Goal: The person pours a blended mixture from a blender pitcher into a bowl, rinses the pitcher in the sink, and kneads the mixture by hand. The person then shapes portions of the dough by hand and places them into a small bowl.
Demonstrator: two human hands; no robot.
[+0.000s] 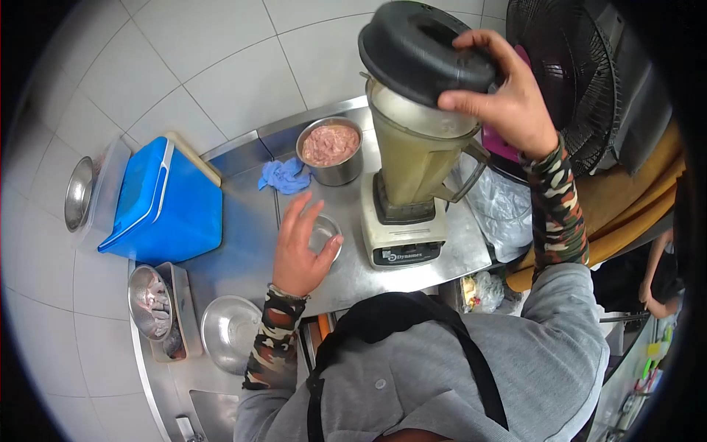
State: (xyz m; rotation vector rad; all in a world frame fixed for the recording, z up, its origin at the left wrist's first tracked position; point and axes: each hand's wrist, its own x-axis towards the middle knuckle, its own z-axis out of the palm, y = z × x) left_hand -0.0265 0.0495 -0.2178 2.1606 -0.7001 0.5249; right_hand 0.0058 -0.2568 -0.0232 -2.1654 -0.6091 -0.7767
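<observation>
My right hand (508, 96) grips the black lid (423, 55), thumb at its near edge and fingers over its top. The lid is tilted over the mouth of the blender jug (416, 147), which holds pale, foamy contents and stands on its white base (405, 232). My left hand (298, 250) has its fingers apart, above a small metal bowl (324, 234) that it partly hides. Behind them, a metal pot (337, 173) contains pink minced meat (331, 144), with a crumpled blue cloth (284, 176) beside it.
A blue cooler (180, 199) stands on the left. Nearer are metal bowls (230, 331) and a tray (188, 313). A black fan (567, 74) and plastic bags (497, 210) are on the right. Another person's hands (658, 302) show at far right.
</observation>
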